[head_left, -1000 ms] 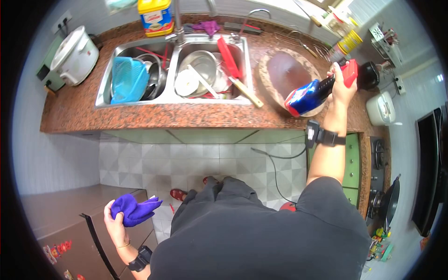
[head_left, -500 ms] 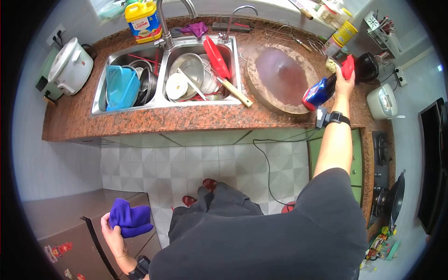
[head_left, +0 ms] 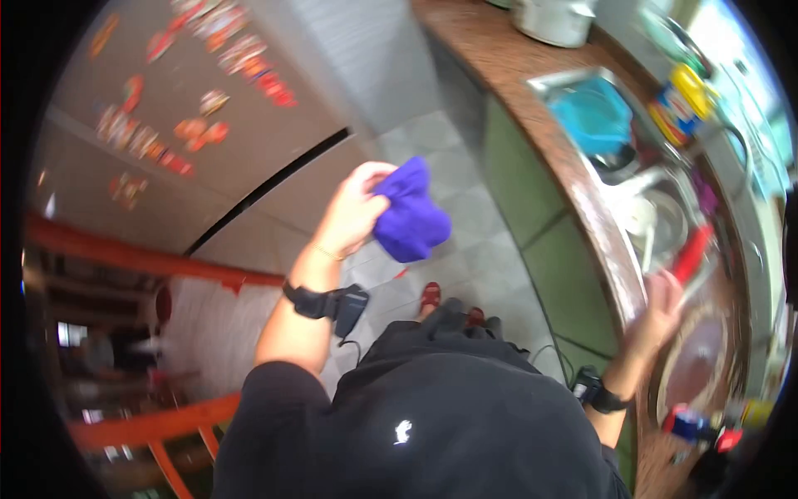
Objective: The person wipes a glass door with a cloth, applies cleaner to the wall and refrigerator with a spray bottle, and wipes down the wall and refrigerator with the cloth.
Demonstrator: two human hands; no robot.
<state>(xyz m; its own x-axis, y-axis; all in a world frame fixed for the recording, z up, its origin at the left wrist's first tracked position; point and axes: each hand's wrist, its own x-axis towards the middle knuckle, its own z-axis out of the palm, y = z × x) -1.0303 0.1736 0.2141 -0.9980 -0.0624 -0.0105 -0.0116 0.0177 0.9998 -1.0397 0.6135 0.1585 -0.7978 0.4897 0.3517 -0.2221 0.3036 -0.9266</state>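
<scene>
My left hand [head_left: 359,204] is closed on a purple cloth [head_left: 411,212], which hangs from the fingers in front of the fridge. My right hand [head_left: 655,308] is over the counter edge by the sink, smeared by motion, so its fingers cannot be made out. Close beyond it a long red object [head_left: 692,254] lies at the sink's near side. A blue bottle with a red cap [head_left: 692,424] is on the counter beside the round chopping board [head_left: 697,358], apart from my right hand.
The sink [head_left: 573,79] holds a blue basket [head_left: 594,116] and dishes. A yellow jug [head_left: 686,100] stands behind it, and a white cooker [head_left: 553,21] farther along the counter. The fridge [head_left: 241,158] with magnets is on the left, near an orange wooden frame [head_left: 158,424].
The view has swung left toward the fridge. My right hand has let go of the bottle and moved away from it toward the sink. My left hand still holds the purple cloth, now raised forward.
</scene>
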